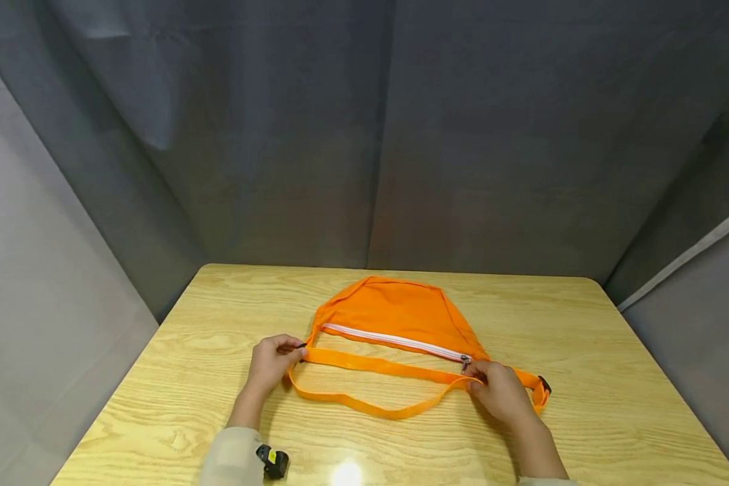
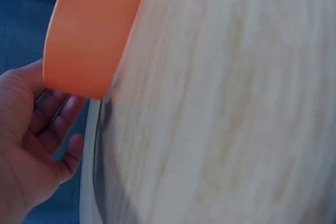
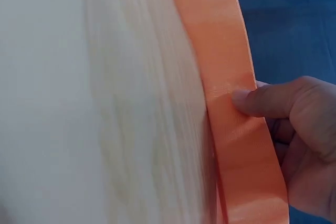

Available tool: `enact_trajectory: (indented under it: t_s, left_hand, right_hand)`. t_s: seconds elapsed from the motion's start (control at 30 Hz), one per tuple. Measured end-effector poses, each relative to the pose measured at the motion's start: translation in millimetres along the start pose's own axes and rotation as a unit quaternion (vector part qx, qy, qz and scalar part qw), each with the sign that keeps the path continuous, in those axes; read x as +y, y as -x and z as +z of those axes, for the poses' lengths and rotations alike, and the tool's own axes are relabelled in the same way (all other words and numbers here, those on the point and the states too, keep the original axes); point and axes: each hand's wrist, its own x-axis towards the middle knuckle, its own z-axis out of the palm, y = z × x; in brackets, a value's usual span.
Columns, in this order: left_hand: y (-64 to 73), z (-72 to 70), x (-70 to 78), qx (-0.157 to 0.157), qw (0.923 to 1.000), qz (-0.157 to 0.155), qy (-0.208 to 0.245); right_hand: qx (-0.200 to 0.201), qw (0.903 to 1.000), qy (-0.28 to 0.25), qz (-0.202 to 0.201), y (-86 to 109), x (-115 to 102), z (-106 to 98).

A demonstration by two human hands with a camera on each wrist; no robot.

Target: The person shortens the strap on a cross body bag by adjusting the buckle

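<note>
An orange waist bag [image 1: 395,310] lies on the table with its white zipper [image 1: 395,339] facing the near side. Its orange strap [image 1: 370,365] runs in a loop in front of the bag. At the strap's left end, by a small black buckle part, my left hand [image 1: 272,364] pinches the webbing. My right hand [image 1: 499,390] pinches the strap below the zipper pull [image 1: 465,361], and the right wrist view shows the thumb [image 3: 257,100] pressed on the webbing [image 3: 231,77]. In the left wrist view the strap [image 2: 94,35] bends by the fingers.
The light wood table [image 1: 613,378] carries the bag. A black buckle [image 1: 545,385] on the strap sits right of the right hand. A small black device [image 1: 273,462] is at the left sleeve [image 1: 233,459]. Grey curtains [image 1: 364,135] stand behind and at both sides.
</note>
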Motion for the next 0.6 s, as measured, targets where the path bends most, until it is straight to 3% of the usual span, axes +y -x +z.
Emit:
enact_trajectory:
  t_s: [0.6]
  left_hand:
    - [1.4,4.6,-3.9,-0.060,0.9967,-0.001,0.054]
  right_hand:
    - [0.025,0.9970,0.032,0.066,6.5,36.1,-27.5]
